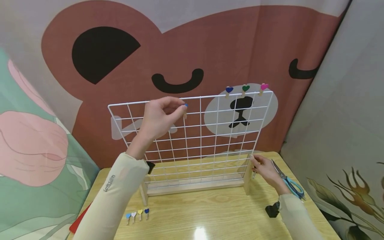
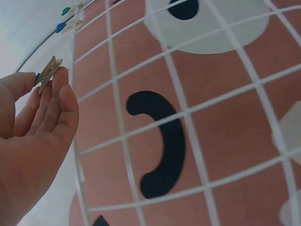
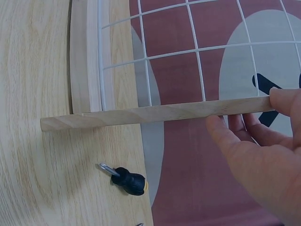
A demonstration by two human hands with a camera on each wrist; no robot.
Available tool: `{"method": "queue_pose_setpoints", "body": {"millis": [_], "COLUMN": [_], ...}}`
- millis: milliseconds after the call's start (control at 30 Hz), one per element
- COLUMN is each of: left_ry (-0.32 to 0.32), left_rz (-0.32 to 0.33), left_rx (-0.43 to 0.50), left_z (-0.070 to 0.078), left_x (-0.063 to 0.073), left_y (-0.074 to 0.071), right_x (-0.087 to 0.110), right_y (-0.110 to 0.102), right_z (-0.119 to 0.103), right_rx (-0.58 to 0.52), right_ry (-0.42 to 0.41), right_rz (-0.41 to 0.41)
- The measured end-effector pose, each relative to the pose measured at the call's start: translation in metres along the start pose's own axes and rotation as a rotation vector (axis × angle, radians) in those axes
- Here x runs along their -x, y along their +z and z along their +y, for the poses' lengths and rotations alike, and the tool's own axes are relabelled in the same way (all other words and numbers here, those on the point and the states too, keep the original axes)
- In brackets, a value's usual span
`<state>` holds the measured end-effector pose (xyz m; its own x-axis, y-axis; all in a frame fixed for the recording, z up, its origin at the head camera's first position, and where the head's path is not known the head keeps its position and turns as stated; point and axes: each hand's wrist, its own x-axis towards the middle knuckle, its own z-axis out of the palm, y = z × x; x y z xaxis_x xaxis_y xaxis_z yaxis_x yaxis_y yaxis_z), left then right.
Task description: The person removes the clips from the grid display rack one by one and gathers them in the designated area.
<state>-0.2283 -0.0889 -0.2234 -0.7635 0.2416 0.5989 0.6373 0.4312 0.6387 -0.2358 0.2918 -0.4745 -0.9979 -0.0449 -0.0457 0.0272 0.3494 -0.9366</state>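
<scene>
Head view shows the left hand (image 1: pixel 160 117) raised at the centre of the frame, thumb and fingertips pinching a small wooden clip with a blue heart (image 1: pixel 185 115) beside the top of a white wire grid (image 1: pixel 200 97); whether the clip touches the wire I cannot tell. Lower right of centre, the right hand (image 1: pixel 267 170) grips the wooden post (image 1: pixel 247 180) at that end of the stand, and the right wrist view shows the thumb on one side of it and the fingers on the other. Along the grid's top edge, at upper right, sit three heart clips (image 1: pixel 245 89), dark blue, green and pink. Four more clips (image 1: pixel 140 214), light blue, white, yellow and dark blue, lie in a row on the table (image 1: pixel 180 215) at lower left. Blue-handled scissors (image 1: pixel 288 180) lie at lower right, near the right hand. A stubby screwdriver (image 3: pixel 130 181) lies at lower left of the right wrist view. Behind hangs a bear-print curtain (image 1: pixel 228 40).
</scene>
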Motion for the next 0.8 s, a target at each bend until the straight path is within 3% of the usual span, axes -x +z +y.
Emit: {"method": "queue_pose_setpoints", "body": {"millis": [333, 567, 800], "left_ry": [-0.139, -0.228, -0.353], "left_rz": [-0.038, -0.038, -0.047], "left_rx": [0.033, 0.062, 0.142], "left_z": [-0.041, -0.074, -0.078], "left_x": [0.045, 0.079, 0.113], "left_y": [-0.010, -0.009, -0.007], "right_x": [0.000, 0.000, 0.000], "right_y": [0.002, 0.001, 0.002], "right_z": [-0.002, -0.005, -0.004], "right_rx": [0.011, -0.006, -0.004], "right_ry": [0.012, -0.008, -0.006], "right_rz": [-0.010, -0.019, -0.023]}}
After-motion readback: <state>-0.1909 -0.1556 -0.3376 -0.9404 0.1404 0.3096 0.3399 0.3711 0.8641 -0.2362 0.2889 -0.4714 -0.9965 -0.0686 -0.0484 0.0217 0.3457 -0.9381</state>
